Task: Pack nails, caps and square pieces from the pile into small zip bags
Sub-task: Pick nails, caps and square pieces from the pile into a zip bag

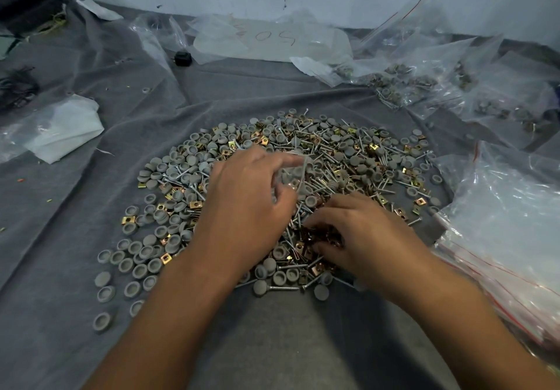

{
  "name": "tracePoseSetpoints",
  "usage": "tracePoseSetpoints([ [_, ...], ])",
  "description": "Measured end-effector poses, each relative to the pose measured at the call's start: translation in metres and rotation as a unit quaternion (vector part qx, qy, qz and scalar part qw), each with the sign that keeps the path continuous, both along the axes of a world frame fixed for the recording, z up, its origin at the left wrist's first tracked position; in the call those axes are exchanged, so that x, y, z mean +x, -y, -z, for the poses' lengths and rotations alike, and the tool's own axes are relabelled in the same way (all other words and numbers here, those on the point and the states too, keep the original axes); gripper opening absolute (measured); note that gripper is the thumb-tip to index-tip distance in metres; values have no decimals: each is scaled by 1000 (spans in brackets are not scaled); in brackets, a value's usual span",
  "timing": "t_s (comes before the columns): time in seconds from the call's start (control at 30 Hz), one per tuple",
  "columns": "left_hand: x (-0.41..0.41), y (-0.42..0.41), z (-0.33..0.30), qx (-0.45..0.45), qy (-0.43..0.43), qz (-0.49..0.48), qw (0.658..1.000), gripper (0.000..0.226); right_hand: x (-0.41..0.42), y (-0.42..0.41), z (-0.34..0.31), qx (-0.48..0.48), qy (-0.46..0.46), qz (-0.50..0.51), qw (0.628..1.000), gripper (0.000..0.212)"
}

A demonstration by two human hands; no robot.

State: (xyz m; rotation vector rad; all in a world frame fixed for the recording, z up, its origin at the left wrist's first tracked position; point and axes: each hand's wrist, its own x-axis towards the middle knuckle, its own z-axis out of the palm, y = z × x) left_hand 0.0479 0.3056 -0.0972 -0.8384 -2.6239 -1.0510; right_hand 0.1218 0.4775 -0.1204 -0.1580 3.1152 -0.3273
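A wide pile [342, 159] of grey round caps, silver nails and gold square pieces lies on a grey cloth. My left hand [245, 204] hovers over the pile's middle and pinches a small clear zip bag [292, 174] between thumb and fingers. My right hand [360, 235] rests on the near side of the pile with its fingers curled over a clump of gold square pieces [321, 238]. Loose caps [136, 262] spread toward the near left.
Filled zip bags [424, 83] lie at the back right. A stack of empty bags with red strips [512, 226] sits at the right edge. Crumpled plastic [57, 128] lies at the left, a flat marked bag [269, 40] at the back, a small black object [182, 57] near it.
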Motion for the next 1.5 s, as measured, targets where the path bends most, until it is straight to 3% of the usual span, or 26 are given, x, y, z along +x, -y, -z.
tracePoseSetpoints([
  [0.13,0,0,1,-3,-10,3,1000,39,0,13,0,16,-18,-3,1000,33],
  [0.3,1,0,0,-8,-9,2,1000,40,-1,14,4,-6,-26,5,1000,14],
  [0.43,1,0,1,-28,7,6,1000,44,-5,3,5,-151,-18,45,987,5],
  [0.57,3,0,3,-59,13,9,998,44,-10,2,-6,-414,-62,92,903,12],
  [0.7,4,-2,3,-81,2,13,997,44,-15,9,-16,-533,-114,86,834,19],
  [0.8,3,-3,3,-82,5,11,997,46,-17,17,-18,-498,-150,87,850,24],
  [0.93,4,-2,2,-72,22,16,997,45,-16,26,-16,-342,-237,75,906,21],
  [1.0,4,-2,1,-70,29,18,997,46,-14,28,-15,-333,-249,83,906,20],
  [1.1,4,-2,1,-68,31,16,997,48,-12,25,-19,-449,-218,129,857,21],
  [1.2,5,-2,1,-60,32,15,998,47,-13,21,-24,-593,-187,147,769,21],
  [1.37,5,-1,2,-62,21,13,998,46,-17,27,-22,-755,-136,167,619,16],
  [1.43,4,-2,3,-58,20,13,998,46,-18,30,-22,-777,-129,144,599,15],
  [1.5,4,-2,3,-57,21,15,998,39,-18,32,-21,-767,-124,116,618,22],
])
